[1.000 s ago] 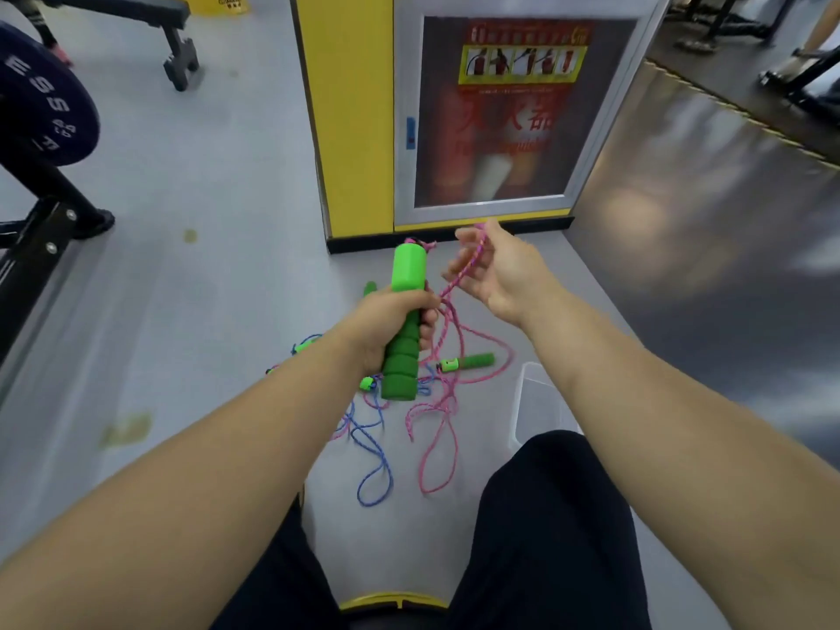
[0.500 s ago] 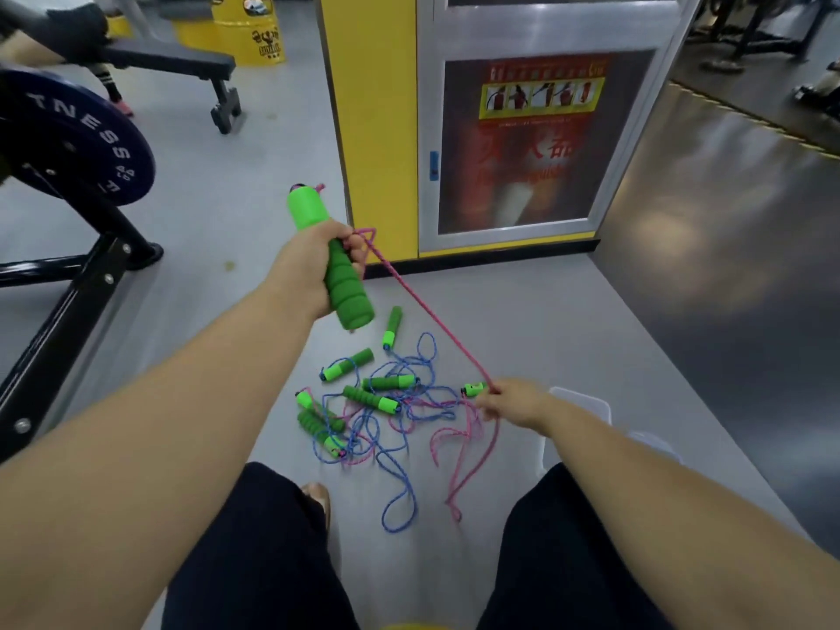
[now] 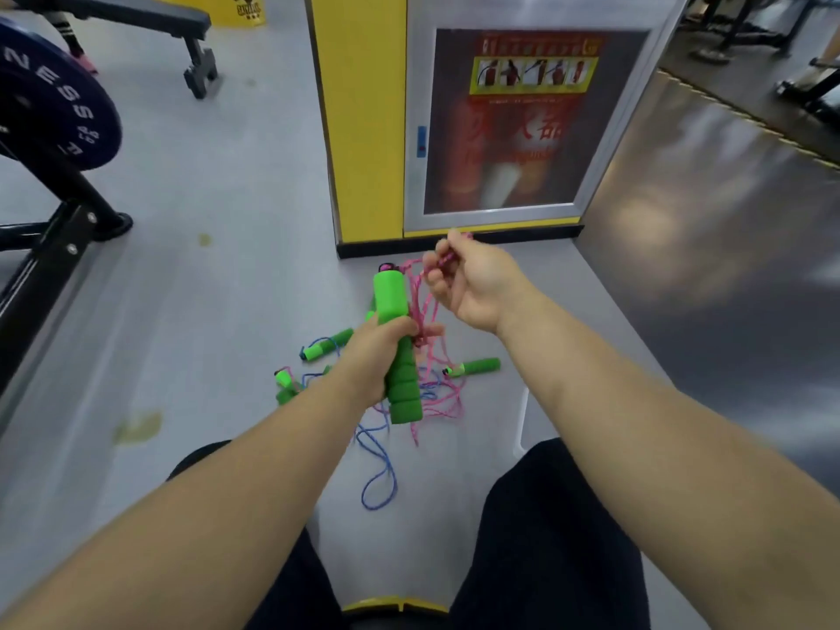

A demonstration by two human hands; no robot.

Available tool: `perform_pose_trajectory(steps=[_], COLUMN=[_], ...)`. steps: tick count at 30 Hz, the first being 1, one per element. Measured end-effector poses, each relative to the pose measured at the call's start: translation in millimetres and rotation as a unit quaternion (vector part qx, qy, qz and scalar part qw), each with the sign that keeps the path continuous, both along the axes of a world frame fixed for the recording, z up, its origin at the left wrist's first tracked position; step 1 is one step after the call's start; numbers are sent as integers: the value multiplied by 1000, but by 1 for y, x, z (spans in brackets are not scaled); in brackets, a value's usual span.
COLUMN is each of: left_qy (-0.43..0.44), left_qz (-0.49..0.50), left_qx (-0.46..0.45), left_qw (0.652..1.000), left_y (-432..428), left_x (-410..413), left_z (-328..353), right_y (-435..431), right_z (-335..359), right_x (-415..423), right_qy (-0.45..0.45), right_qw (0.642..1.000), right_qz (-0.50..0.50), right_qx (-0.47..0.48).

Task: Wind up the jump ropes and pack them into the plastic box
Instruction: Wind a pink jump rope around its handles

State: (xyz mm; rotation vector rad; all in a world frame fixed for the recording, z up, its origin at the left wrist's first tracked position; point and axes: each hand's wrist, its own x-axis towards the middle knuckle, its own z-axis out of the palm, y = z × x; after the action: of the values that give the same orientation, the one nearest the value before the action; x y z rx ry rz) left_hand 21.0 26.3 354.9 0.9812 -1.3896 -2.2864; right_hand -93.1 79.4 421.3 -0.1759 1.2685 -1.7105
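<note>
My left hand (image 3: 379, 352) grips a green foam jump-rope handle (image 3: 394, 311) upright above the floor. Pink rope (image 3: 420, 302) runs in loops along the handle's right side up to my right hand (image 3: 472, 284), which pinches the rope just above and right of the handle's top. Below on the grey floor lies a tangle of pink and blue rope (image 3: 379, 466) with several loose green handles (image 3: 475, 366). A clear plastic box (image 3: 525, 416) shows only as a thin edge beside my right forearm; the rest is hidden.
A yellow pillar with a glass-fronted fire cabinet (image 3: 522, 125) stands straight ahead. A black weight rack with a dark plate (image 3: 54, 111) is on the left, a bench (image 3: 182, 34) behind it. My dark-trousered legs frame the floor near me.
My left hand brought the handle down from the upper left to the centre. My right hand rose from the floor tangle to the handle's top, carrying the pink rope up with it.
</note>
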Motion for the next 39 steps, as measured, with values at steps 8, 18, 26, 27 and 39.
perform_pose_trajectory(steps=[8,18,26,27,39], left_qy=[108,189,18,-14,63], left_qz=[103,118,227,237,-104], left_qx=[173,245,202,183,-47], left_qw=[974,944,953,954,992], left_y=[2,-12,-45,-47,7], left_x=[-14,-26,-6,-3,-3], left_z=[46,100,51,35,9], right_y=[35,46,45,40,-1], right_z=[-47,-126,-110,-96,22], right_x=[-18,31,-12,-14,-21], right_qy=[41,388,286,255,-3], right_qw=[992,844,897,921,998], right_qz=[-111,302,139,117,-62], right_qx=[43,214,306,271,-28])
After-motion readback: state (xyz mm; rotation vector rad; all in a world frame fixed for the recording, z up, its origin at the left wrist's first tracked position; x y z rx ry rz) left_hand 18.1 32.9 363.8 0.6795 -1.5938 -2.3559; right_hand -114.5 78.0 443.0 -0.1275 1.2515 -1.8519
